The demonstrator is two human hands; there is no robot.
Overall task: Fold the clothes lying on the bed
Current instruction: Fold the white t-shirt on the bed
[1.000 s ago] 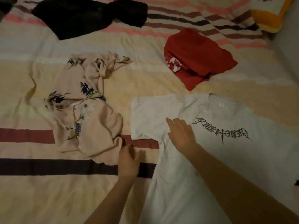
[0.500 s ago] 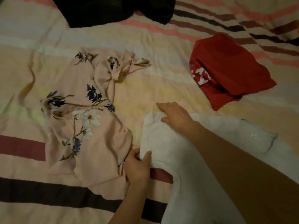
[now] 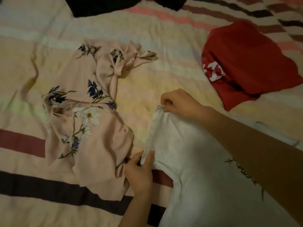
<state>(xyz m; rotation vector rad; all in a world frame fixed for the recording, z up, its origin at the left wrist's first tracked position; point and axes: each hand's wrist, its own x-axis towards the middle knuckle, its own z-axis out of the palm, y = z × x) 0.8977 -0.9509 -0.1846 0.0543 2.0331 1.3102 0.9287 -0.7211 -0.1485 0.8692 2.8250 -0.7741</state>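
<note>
Both hands pinch the sleeve edge of a white T-shirt [image 3: 193, 161]: the right hand [image 3: 178, 104] holds the far corner between thumb and curled fingers, the left hand [image 3: 139, 172] grips the near corner, so the sleeve is lifted off the striped bedspread [image 3: 164, 46]. The shirt's body lies at lower right, black lettering partly hidden by the right forearm. A crumpled pink floral garment [image 3: 91, 125] touches the left hand. A red garment [image 3: 249, 63] lies at upper right, a black one [image 3: 101, 4] at the top edge.
</note>
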